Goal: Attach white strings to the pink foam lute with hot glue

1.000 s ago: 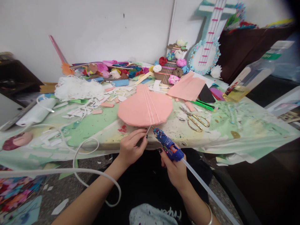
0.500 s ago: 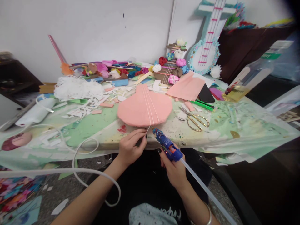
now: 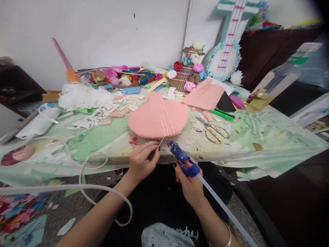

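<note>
A pink paper-covered instrument body [image 3: 144, 120] lies at the table's front edge, with white strings running down its face from the narrow neck. Below its lower rim my left hand [image 3: 144, 159] pinches the loose end of a white string [image 3: 161, 142] between thumb and forefinger. My right hand [image 3: 189, 185] is wrapped around a blue hot glue gun [image 3: 183, 159]. The nozzle points at the string by the pink rim; whether it touches cannot be made out. A long clear glue stick [image 3: 226, 209] sticks out of the gun's back.
Gold-handled scissors [image 3: 216, 133] and a green cutter [image 3: 222, 115] lie to the right, near a black phone [image 3: 226, 102]. A tangle of white string [image 3: 82, 97] sits at left. A white cable [image 3: 102, 188] loops over my left forearm. An oil bottle [image 3: 275, 82] stands at far right.
My left hand has shifted very slightly left with the string in its pinch. The glue gun stays at the lower rim, almost unmoved.
</note>
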The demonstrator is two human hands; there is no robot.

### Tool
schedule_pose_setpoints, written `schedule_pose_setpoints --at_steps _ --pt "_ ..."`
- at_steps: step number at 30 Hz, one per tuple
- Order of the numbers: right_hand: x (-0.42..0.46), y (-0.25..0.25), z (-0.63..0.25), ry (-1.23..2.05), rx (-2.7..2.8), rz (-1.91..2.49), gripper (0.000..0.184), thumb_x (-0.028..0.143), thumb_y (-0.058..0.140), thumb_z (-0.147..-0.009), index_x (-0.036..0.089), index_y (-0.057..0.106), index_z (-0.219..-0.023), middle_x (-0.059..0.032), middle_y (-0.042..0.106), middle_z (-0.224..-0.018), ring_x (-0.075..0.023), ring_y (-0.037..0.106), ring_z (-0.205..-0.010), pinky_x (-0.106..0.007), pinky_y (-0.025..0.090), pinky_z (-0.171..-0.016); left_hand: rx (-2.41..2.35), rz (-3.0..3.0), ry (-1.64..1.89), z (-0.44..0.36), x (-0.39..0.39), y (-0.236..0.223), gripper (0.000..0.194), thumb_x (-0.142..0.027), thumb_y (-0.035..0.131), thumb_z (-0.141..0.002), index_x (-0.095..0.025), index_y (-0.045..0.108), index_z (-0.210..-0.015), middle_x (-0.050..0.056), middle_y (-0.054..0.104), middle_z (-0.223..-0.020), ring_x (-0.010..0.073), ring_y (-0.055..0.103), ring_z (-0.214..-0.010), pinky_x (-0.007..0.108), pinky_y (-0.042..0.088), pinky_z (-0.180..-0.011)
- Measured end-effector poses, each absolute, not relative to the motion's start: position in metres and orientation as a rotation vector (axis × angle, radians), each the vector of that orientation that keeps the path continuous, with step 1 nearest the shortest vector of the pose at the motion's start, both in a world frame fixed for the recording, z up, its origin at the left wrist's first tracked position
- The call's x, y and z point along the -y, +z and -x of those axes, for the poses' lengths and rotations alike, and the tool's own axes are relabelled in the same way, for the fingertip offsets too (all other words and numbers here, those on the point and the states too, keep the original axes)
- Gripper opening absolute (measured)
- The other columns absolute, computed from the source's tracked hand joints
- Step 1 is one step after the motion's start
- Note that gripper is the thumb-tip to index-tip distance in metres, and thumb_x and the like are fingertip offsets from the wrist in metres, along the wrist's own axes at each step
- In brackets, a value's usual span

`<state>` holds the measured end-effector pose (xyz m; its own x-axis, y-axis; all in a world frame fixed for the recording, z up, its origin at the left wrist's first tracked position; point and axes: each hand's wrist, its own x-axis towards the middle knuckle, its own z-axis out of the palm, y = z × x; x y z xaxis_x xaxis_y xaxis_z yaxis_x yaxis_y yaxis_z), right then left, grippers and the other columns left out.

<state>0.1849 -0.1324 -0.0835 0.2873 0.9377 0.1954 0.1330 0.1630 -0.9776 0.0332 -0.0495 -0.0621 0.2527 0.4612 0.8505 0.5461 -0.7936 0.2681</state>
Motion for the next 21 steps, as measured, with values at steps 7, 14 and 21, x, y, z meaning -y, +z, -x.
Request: schedule_pose_setpoints --at_steps 7,14,21 --pt "0.1331 -0.0857 -0.1857 0.790 1.162 1.287 0.022 0.036 0.058 -0.089 0.021 0.050 -0.075 0.0025 0.047 -0.061 -0.0133 0.047 -0.057 -0.026 0.040 -0.055 0.981 2.418 -1.599 -0.0336 0.0492 -0.0636 0.011 -0.007 0.061 -0.078 -0.015 0.068 -0.082 0.007 0.075 -0.086 0.0167 0.072 -0.078 0.027 0.059 -0.076" --pt "0.1335 -0.0886 -0.1847 0.747 1.162 1.274 0.024 0.036 0.059 -0.088 0.020 0.049 -0.073 0.0016 0.048 -0.064 -0.0139 0.049 -0.061 -0.025 0.041 -0.057 0.999 2.424 -1.584 -0.0333 0.0495 -0.0631 0.010 -0.008 0.061 -0.078 -0.014 0.068 -0.082 0.007 0.075 -0.085 0.0170 0.072 -0.079 0.027 0.059 -0.077" --pt "0.1331 -0.0840 -0.1849 0.743 1.187 1.266 0.022 0.034 0.059 -0.089 0.020 0.050 -0.074 0.0015 0.048 -0.066 -0.0135 0.048 -0.062 -0.026 0.041 -0.059 0.987 2.422 -1.587 -0.0339 0.0497 -0.0630 0.011 -0.007 0.061 -0.078 -0.014 0.068 -0.082 0.007 0.075 -0.085 0.0160 0.071 -0.077 0.027 0.059 -0.076"
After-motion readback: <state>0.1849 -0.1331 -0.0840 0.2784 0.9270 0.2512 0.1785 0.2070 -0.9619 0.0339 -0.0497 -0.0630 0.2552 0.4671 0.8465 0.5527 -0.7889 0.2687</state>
